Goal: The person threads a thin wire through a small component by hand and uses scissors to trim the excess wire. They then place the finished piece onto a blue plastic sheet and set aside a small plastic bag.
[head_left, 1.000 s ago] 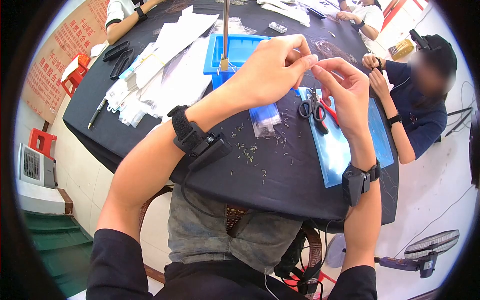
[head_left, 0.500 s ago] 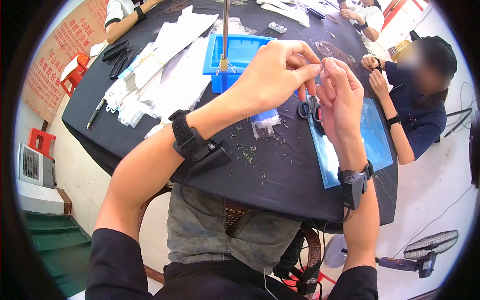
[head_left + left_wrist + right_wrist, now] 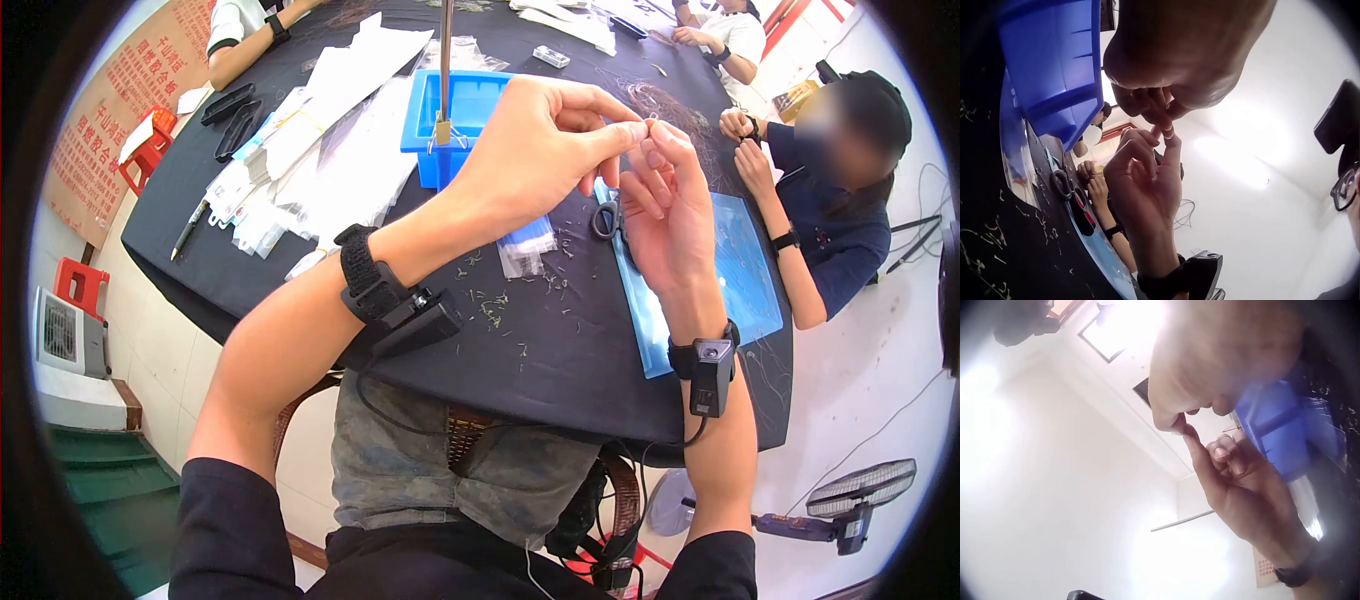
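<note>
Whitish strand (image 3: 653, 117), one, pinched between two hands (image 3: 545, 150) (image 3: 668, 215).

Black sleeves (image 3: 228, 525), black wrist straps (image 3: 370, 275) — trousers (image 3: 390, 460) greyish, perhaps denim

Small item (image 3: 653, 117) between left grip (image 3: 540, 140) and right grip (image 3: 668, 215): too fine to identify. Scissors (image 3: 604, 221): mostly hidden behind right grip, head view. Blue bin (image 3: 428, 166): partly covered by left grip; eyeglasses (image 3: 1344, 189): cut off at left wrist view's edge.
</note>
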Available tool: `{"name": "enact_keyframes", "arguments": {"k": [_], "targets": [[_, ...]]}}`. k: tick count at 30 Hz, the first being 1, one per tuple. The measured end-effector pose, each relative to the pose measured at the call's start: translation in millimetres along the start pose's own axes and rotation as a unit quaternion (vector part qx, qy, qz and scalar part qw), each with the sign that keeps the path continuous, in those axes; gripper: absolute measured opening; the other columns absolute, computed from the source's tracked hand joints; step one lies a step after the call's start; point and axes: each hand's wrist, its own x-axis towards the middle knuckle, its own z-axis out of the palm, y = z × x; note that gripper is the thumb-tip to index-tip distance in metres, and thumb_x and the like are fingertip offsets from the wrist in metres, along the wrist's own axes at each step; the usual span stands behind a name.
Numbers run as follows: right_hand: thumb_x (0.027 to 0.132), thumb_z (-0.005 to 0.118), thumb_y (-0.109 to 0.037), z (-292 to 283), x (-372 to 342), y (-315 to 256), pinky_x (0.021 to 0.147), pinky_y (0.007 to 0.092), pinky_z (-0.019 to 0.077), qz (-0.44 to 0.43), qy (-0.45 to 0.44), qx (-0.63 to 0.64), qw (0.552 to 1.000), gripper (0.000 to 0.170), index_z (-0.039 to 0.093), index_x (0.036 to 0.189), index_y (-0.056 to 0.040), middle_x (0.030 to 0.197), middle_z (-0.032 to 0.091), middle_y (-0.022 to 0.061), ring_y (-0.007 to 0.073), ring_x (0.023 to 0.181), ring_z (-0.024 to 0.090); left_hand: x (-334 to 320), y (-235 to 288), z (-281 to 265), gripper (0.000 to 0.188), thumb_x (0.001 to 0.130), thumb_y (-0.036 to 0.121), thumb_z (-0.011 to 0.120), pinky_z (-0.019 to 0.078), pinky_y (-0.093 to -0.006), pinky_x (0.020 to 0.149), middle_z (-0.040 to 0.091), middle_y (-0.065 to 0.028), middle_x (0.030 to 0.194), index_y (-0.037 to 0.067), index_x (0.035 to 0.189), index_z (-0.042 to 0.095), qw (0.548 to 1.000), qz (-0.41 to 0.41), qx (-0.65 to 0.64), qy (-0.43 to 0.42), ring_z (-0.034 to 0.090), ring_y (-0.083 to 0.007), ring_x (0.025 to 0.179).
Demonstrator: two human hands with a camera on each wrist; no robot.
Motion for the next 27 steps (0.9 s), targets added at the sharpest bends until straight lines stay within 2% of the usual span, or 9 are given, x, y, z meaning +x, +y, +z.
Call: {"name": "enact_keyframes", "arguments": {"k": [7, 20, 22, 27], "targets": [[0.098, 0.067, -0.014, 3, -2, 0, 0.049, 0.0167, 0.0302, 0.001, -0.01, -0.004, 1.0, 0.021, 0.067, 0.114, 0.0004, 0.08, 0.052, -0.0058, -0.0015, 0.059, 0.038, -2, -1, 1, 0.024, 0.096, 0.019, 0.075, 0.0422, -0.0179, 0.052, 0.071, -0.0038, 0.075, 0.0, 0.11, 0.076, 0.999, -0.017, -0.045, 0.015, 0.058, -0.0039, 0.059], [0.1, 0.064, -0.012, -1, 2, -8, 0.047, 0.0176, 0.0291, -0.029, -0.026, -0.035, 0.999, 0.019, 0.068, 0.111, 0.0024, 0.075, 0.054, -0.0035, -0.0008, 0.053, 0.035, -4, 1, 2, 0.022, 0.095, 0.019, 0.076, 0.0411, -0.017, 0.051, 0.071, -0.0036, 0.072, 0.0, 0.107, 0.076, 0.999, -0.01, -0.023, 0.02, 0.057, -0.0029, 0.057], [0.1, 0.065, -0.012, -4, 3, -10, 0.047, 0.0174, 0.0294, -0.043, -0.065, -0.069, 0.995, 0.018, 0.069, 0.11, 0.0024, 0.074, 0.054, -0.0039, -0.0009, 0.053, 0.035, -5, 2, 2, 0.022, 0.095, 0.019, 0.076, 0.041, -0.0168, 0.051, 0.071, -0.0037, 0.072, 0.0, 0.107, 0.076, 0.999, -0.015, -0.026, 0.02, 0.057, -0.0029, 0.056], [0.099, 0.067, -0.01, 1, 2, -14, 0.047, 0.0173, 0.03, -0.059, -0.042, -0.113, 0.991, 0.017, 0.07, 0.111, 0.002, 0.073, 0.053, -0.0041, -0.0006, 0.052, 0.037, -4, 3, 1, 0.022, 0.095, 0.019, 0.076, 0.041, -0.0168, 0.051, 0.071, -0.0036, 0.073, 0.0, 0.107, 0.076, 0.999, -0.015, -0.032, 0.02, 0.057, -0.0028, 0.056]]}}
